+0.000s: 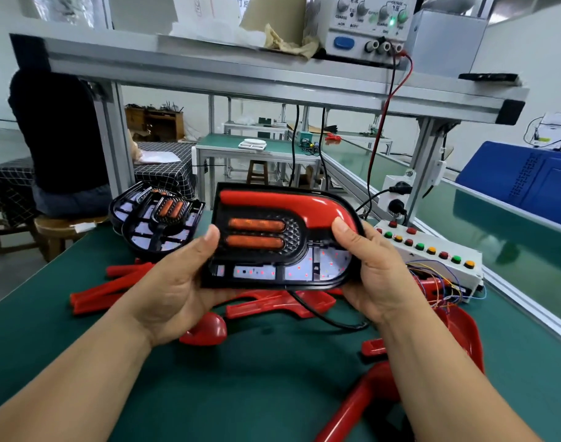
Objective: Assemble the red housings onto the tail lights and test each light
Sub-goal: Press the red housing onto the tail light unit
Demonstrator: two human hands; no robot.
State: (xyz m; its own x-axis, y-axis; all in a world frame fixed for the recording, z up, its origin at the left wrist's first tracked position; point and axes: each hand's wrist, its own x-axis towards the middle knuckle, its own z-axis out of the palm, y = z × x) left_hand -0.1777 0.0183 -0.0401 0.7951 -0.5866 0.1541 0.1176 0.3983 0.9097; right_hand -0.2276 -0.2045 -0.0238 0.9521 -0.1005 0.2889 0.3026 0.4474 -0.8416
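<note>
I hold a black tail light (272, 247) up above the green table, tilted toward me. A red housing (288, 200) sits along its top and curves down its right side. Two orange lenses lie in its middle, and a white LED board shows along the bottom. My left hand (177, 282) grips the light's left edge, thumb on the front. My right hand (368, 266) grips the right edge, its thumb pressing on the red housing's curved end. A black cable (323, 317) hangs from under the light.
Several loose red housings (113, 288) lie on the green mat (240, 378). More tail lights (158, 218) are stacked at back left. A white button box (432, 253) with coloured wires stands at right. A power supply (368, 23) sits on the shelf. A person sits at far left.
</note>
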